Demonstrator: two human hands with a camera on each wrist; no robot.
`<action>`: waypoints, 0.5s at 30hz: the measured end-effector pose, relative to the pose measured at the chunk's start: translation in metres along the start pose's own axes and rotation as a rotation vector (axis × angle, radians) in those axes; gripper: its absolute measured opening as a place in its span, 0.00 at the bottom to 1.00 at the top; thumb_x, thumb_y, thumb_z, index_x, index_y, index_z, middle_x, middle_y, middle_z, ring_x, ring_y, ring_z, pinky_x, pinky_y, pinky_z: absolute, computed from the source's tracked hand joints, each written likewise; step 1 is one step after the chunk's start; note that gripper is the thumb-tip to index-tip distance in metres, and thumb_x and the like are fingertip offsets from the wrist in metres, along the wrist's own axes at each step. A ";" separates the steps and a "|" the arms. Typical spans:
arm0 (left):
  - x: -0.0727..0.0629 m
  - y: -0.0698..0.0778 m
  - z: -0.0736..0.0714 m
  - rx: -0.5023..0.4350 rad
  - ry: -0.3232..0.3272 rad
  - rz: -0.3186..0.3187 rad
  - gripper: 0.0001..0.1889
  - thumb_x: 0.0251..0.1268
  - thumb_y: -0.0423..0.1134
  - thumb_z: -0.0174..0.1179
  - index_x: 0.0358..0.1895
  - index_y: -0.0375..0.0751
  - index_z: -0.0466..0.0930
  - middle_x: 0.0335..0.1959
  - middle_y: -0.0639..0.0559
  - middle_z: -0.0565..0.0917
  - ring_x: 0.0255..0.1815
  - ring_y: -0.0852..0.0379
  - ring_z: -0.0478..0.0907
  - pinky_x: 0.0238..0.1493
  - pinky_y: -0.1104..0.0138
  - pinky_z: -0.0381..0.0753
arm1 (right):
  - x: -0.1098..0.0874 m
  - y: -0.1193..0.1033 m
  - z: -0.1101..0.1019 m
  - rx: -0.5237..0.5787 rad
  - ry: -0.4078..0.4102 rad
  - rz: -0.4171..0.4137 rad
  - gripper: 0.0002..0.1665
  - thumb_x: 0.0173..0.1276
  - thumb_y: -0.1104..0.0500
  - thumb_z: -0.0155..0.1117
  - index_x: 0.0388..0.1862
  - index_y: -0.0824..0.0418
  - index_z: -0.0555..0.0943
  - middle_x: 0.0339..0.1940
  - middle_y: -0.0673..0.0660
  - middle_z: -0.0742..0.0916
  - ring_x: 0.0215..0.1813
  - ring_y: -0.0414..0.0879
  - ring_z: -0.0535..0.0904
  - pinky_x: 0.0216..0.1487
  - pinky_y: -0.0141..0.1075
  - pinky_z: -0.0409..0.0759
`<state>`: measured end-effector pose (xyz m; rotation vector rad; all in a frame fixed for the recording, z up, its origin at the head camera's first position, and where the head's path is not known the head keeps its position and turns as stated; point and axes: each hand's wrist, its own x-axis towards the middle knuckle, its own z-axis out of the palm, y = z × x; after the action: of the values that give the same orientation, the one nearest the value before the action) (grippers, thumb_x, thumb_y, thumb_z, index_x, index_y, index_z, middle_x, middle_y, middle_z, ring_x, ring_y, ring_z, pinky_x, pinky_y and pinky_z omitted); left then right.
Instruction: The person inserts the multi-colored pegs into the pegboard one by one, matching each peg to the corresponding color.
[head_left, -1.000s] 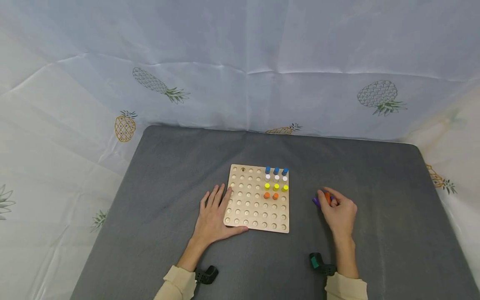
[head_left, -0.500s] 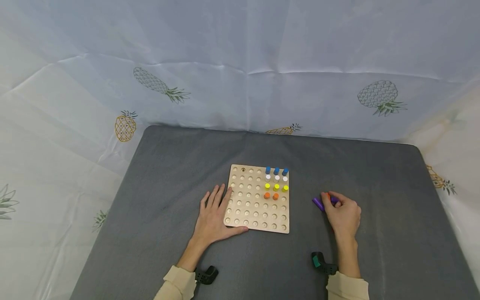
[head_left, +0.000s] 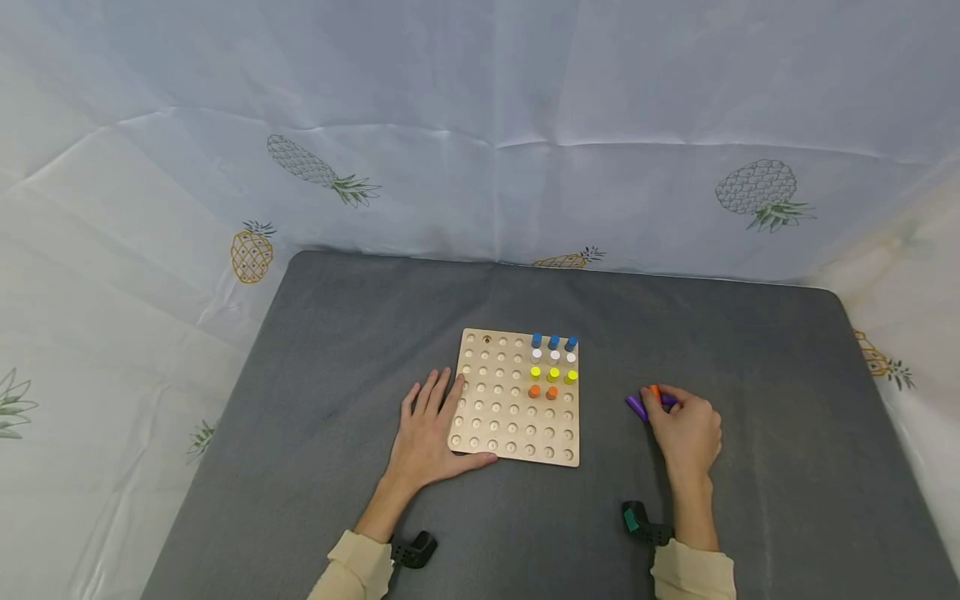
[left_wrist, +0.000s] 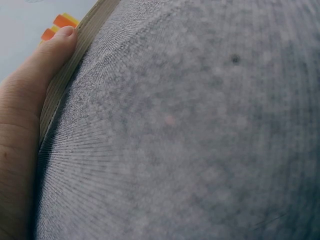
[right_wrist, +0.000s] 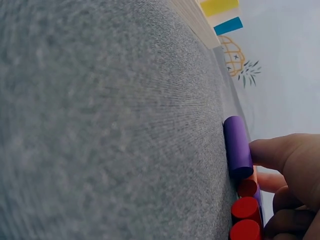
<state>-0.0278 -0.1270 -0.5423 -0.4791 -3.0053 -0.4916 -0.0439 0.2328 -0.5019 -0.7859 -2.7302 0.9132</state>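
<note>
Right hand [head_left: 686, 428] | pinches 1 orange peg [head_left: 655, 392] | board [head_left: 504, 417]: 11 pegs [head_left: 553, 375]

No legible txt, nos., logos or brand labels anywhere.

Left grip [head_left: 423, 440] splayed wide, right grip [head_left: 686, 432] curled, pinching

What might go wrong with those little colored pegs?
By the right hand, a purple peg lies on its side, so a bump might roll it away. Two red pegs lie close too and might get knocked. The left hand touches the board; a push might shift it.
</note>
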 end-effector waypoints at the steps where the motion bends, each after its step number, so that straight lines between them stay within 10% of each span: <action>1: 0.000 0.000 0.000 -0.001 0.002 0.001 0.68 0.37 0.82 0.65 0.83 0.48 0.53 0.82 0.43 0.60 0.84 0.43 0.56 0.80 0.44 0.52 | 0.000 -0.001 0.000 -0.005 -0.003 0.008 0.23 0.65 0.46 0.73 0.49 0.62 0.90 0.13 0.55 0.79 0.17 0.46 0.65 0.15 0.39 0.58; 15: -0.001 -0.001 0.000 -0.009 0.006 0.002 0.68 0.40 0.86 0.60 0.83 0.49 0.52 0.83 0.43 0.60 0.84 0.43 0.56 0.81 0.44 0.52 | 0.001 -0.004 0.001 -0.018 -0.027 0.042 0.21 0.67 0.44 0.70 0.48 0.58 0.91 0.12 0.51 0.76 0.18 0.47 0.67 0.15 0.38 0.61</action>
<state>-0.0272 -0.1282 -0.5429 -0.4812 -2.9981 -0.5056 -0.0464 0.2304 -0.5002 -0.8435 -2.7593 0.9153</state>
